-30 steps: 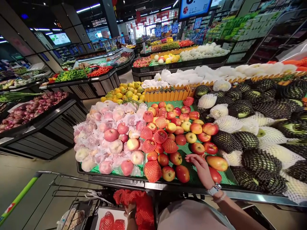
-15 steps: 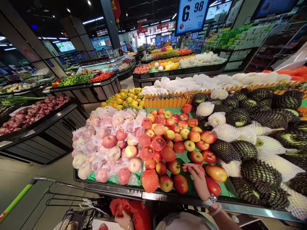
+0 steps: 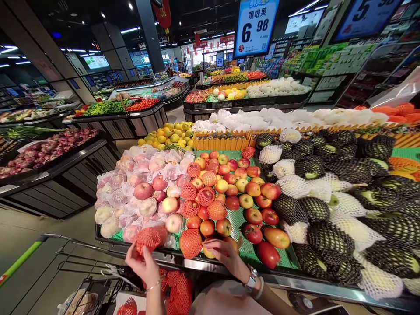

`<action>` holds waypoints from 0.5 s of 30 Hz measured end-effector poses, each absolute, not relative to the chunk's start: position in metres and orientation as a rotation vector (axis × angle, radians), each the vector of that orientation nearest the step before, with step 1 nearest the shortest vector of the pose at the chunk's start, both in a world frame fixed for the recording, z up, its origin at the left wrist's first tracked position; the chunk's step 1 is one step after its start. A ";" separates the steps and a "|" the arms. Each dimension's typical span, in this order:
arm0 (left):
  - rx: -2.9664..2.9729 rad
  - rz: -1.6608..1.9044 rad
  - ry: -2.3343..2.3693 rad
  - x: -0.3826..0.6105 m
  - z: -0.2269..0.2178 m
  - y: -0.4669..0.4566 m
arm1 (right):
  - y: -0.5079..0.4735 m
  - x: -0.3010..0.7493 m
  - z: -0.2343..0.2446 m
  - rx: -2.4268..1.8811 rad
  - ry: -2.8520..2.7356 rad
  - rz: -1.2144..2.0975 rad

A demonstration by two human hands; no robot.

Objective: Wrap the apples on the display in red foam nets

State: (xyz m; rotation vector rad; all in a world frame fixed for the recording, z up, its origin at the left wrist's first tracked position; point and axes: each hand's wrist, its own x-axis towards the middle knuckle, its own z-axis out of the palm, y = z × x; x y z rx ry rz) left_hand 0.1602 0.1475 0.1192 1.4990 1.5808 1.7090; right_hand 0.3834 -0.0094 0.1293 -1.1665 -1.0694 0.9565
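My left hand (image 3: 144,264) is raised at the front edge of the fruit stand, fingers closed on a red foam net sleeve (image 3: 150,238). My right hand (image 3: 226,253) curls over an apple (image 3: 210,250) at the front of the green mat (image 3: 244,249), gripping it. Bare red and yellow apples (image 3: 246,199) lie on the mat, with several netted apples (image 3: 205,197) to their left. More red net sleeves (image 3: 177,293) are bunched in the shopping cart (image 3: 88,280) below my hands.
Plastic-wrapped pink apples (image 3: 144,192) fill the stand's left side. Fruit in black and white foam nets (image 3: 331,210) covers the right. An orange divider fence (image 3: 221,141) backs the apples. A price sign (image 3: 256,26) hangs overhead. Vegetable counters (image 3: 49,153) stand left across the aisle.
My left hand has come up from the cart with a red net sleeve. My right hand has moved left from the apples at the mat's right front and closed on one.
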 end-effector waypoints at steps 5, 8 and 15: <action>1.911 1.211 1.034 0.220 0.149 0.099 | -0.017 0.386 0.134 -1.231 -1.076 0.702; 1.975 0.807 0.774 0.243 0.154 0.076 | -0.024 0.395 0.133 -1.280 -1.046 0.532; 1.920 0.638 0.658 0.249 0.159 0.061 | -0.034 0.402 0.128 -1.447 -1.178 0.380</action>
